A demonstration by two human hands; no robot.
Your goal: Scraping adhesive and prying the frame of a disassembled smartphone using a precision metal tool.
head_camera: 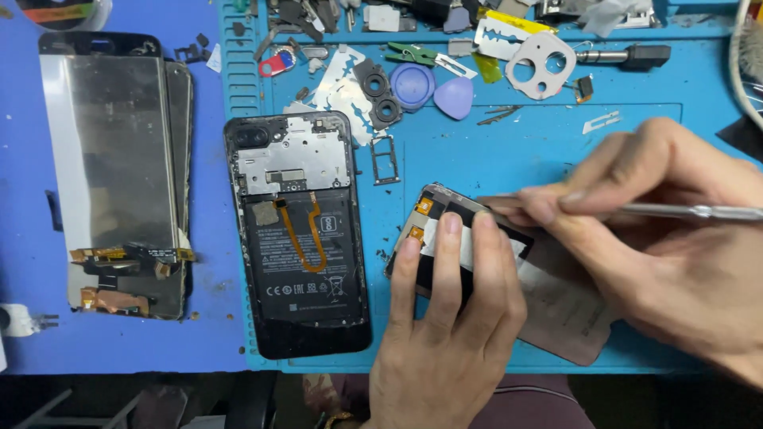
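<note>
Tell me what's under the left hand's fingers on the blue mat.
The left hand presses on a flat phone panel with orange flex connectors at its corner, lying on the blue mat. The fingers cover the panel's middle; the right hand hides its right side.

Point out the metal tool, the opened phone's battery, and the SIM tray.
metal tool [691,211], head view, on its shaft.
battery [306,258], head view, on its black label face.
SIM tray [385,160], head view, on its frame.

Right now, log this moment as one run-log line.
left hand: pressing screen panel flat | right hand: holding metal tool | opened phone: lying alongside, untouched
</note>
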